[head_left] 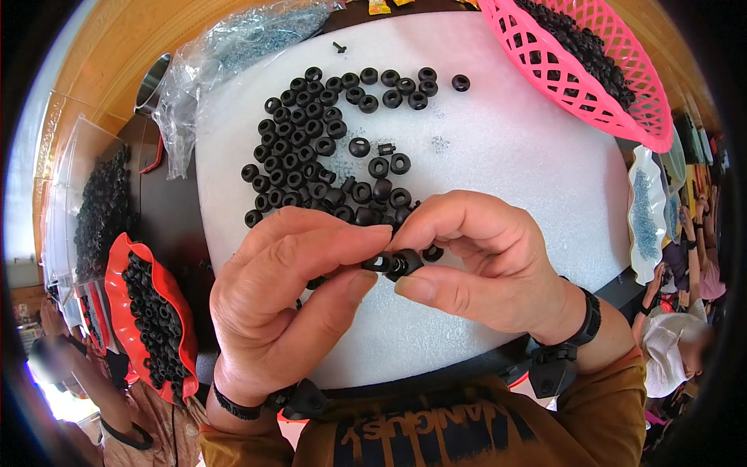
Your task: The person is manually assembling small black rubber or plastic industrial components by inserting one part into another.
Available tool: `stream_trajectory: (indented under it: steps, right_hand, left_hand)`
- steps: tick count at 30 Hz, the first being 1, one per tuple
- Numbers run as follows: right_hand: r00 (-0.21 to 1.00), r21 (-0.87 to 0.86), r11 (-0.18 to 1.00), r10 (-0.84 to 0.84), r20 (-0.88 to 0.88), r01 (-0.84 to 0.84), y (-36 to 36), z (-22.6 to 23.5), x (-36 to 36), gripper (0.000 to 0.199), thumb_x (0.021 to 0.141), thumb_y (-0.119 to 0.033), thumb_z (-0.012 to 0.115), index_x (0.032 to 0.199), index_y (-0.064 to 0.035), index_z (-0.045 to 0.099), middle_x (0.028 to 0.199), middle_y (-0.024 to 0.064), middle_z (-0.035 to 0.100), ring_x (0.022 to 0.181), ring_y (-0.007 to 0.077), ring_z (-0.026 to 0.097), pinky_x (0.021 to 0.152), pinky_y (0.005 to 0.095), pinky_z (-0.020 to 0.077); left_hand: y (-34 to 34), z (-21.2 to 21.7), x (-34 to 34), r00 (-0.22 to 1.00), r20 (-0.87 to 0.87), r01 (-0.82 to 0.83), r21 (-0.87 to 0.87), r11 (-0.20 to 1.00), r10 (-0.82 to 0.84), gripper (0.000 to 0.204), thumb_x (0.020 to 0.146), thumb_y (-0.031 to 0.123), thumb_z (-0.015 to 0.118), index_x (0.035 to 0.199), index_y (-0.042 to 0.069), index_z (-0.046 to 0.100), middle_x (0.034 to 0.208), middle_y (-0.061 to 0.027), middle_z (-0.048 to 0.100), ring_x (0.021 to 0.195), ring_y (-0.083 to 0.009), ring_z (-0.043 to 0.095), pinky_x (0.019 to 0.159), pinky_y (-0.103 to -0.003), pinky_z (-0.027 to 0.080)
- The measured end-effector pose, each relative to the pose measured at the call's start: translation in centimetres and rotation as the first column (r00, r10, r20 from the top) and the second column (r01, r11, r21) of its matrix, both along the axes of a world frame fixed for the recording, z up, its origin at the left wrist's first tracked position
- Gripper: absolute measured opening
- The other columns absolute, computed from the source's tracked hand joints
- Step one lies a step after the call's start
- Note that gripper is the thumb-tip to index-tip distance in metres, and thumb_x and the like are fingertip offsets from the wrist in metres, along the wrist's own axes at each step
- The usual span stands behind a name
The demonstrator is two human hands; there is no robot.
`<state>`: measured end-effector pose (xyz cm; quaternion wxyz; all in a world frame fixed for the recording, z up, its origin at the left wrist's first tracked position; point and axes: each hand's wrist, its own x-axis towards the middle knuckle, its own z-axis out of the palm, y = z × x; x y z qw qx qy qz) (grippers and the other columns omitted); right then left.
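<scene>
1. Both arms come in from the near edge, one from each side, the forearms angled inward toward the middle.
2. The left hand [276, 303] sits with its back to the left, thumb [354, 289] near, forefinger [354, 236] stretched right above it; the two tips are drawn together in a pinch.
3. The right hand [494, 268] faces it, forefinger arched on the far side, thumb pointing left, pinching too; I see its other fingers curled inward.
4. The fingertips of both hands meet closely, just beside one another.
5. The right wrist [566, 315] is bent slightly.
</scene>
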<state>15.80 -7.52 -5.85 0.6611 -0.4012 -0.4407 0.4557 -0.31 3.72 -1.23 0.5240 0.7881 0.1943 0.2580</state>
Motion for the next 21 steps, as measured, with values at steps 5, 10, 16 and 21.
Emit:
stream_trajectory:
  steps: [5, 10, 16, 21]
  right_hand:
    - [1.0, 0.006, 1.0, 0.008, 0.008, -0.008, 0.03, 0.05, 0.06, 0.017, 0.086, -0.003, 0.067, 0.102, -0.0013, 0.061, 0.089, 0.001, 0.059, 0.078, 0.0063, 0.054, 0.07, 0.0209, 0.0451]
    - [1.0, -0.002, 1.0, 0.008, -0.021, -0.008, -0.02, 0.04, -0.1, 0.018, 0.086, -0.004, 0.067, 0.102, -0.0014, 0.061, 0.09, 0.0013, 0.059, 0.079, 0.0064, 0.054, 0.071, 0.0211, 0.0456]
    - [1.0, -0.004, 1.0, 0.008, -0.006, -0.008, -0.05, 0.0, -0.05, 0.017, 0.086, -0.004, 0.067, 0.101, -0.0016, 0.061, 0.087, 0.0005, 0.057, 0.078, 0.006, 0.053, 0.07, 0.0212, 0.0452]
    - [1.0, -0.012, 1.0, 0.012, -0.007, -0.012, -0.05, 0.05, -0.1, 0.015, 0.086, -0.004, 0.067, 0.099, -0.0019, 0.061, 0.086, 0.0, 0.057, 0.077, 0.0057, 0.052, 0.068, 0.0214, 0.0446]
  left_hand:
    - [0.05, 0.11, 0.01, 1.0, -0.002, 0.014, -0.037, 0.999, -0.014, 0.03, 0.074, -0.009, 0.066, 0.103, 0.0, 0.068, 0.092, -0.0096, 0.065, 0.082, -0.0166, 0.061, 0.068, -0.024, 0.048]
    - [0.05, 0.08, -0.14, 1.0, 0.002, 0.025, -0.01, 1.0, -0.025, 0.031, 0.075, -0.01, 0.065, 0.103, 0.0, 0.068, 0.091, -0.0097, 0.065, 0.082, -0.0165, 0.06, 0.068, -0.025, 0.048]
    - [0.14, 0.01, -0.13, 0.999, -0.005, 0.047, 0.006, 0.999, -0.047, 0.033, 0.073, -0.011, 0.064, 0.103, 0.001, 0.068, 0.091, -0.0098, 0.064, 0.08, -0.0154, 0.06, 0.065, -0.023, 0.047]
    - [0.09, 0.07, -0.01, 0.999, -0.01, 0.039, 0.191, 0.981, -0.037, 0.036, 0.071, -0.013, 0.065, 0.103, 0.002, 0.07, 0.089, -0.0094, 0.063, 0.072, -0.0149, 0.06, 0.061, -0.023, 0.047]
